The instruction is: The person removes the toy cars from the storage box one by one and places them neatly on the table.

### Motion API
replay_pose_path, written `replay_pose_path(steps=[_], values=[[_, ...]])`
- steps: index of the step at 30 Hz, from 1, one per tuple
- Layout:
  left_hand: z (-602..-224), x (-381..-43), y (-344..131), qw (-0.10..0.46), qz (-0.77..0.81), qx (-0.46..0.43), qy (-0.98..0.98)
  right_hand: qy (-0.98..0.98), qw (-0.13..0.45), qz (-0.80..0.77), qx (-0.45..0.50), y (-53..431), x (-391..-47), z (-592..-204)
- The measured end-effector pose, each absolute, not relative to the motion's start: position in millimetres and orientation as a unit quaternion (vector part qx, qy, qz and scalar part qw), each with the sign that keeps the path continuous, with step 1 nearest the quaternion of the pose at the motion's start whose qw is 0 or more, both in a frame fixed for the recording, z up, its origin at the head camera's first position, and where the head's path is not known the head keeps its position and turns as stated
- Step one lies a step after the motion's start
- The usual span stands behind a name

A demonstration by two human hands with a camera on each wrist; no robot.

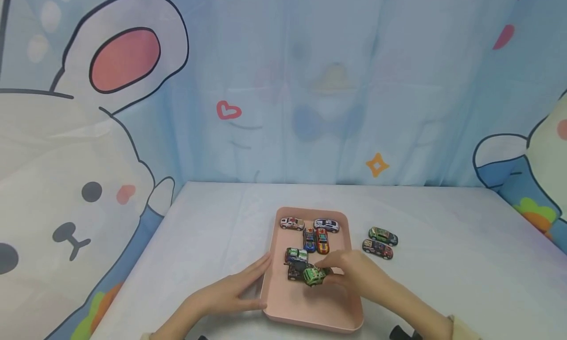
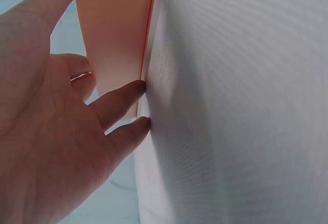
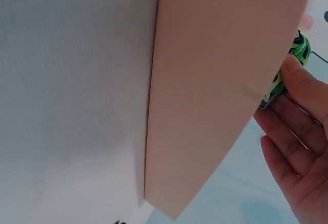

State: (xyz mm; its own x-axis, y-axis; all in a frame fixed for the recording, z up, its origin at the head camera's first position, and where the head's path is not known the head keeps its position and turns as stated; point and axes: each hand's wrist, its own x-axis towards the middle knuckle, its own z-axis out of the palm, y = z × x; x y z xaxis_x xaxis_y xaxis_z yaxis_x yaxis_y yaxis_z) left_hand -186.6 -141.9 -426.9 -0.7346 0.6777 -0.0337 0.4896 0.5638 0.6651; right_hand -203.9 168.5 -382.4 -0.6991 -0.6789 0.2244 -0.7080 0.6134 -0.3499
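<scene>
My right hand (image 1: 350, 271) pinches a green toy car (image 1: 314, 275) over the pink tray (image 1: 310, 313). In the right wrist view the same green car shows between thumb and fingers, partly behind the tray's wall. Just left of it in the tray lie a dark toy car (image 1: 296, 271), partly covered, and a green-and-white toy car (image 1: 296, 255). Farther back are a blue toy car (image 1: 309, 240) and a red-and-yellow one (image 1: 322, 241), side by side. My left hand (image 1: 230, 291) rests against the tray's left side, fingers spread and fairly straight.
A white-and-orange toy car (image 1: 292, 224) and a white-and-black one (image 1: 326, 225) lie at the tray's far end. Right of the tray, on the white-covered table (image 1: 443, 261), sit a green toy car (image 1: 383, 236) and a dark one (image 1: 377, 249). A patterned curtain (image 1: 266, 148) hangs behind.
</scene>
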Motion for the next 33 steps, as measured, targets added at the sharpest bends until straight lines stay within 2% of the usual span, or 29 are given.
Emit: replay_pose_path(steps=[22,33], values=[[-424.9,-185.5,-141.1,0.144,0.331,0.334,0.871,-0.917,0.127,0.233,0.298,209.3,-217.7,-365.9],[-424.5,-185.8,-140.3,0.150,0.332,0.334,0.870,-0.939,0.110,0.235,0.225,240.3,-228.3,-361.0]])
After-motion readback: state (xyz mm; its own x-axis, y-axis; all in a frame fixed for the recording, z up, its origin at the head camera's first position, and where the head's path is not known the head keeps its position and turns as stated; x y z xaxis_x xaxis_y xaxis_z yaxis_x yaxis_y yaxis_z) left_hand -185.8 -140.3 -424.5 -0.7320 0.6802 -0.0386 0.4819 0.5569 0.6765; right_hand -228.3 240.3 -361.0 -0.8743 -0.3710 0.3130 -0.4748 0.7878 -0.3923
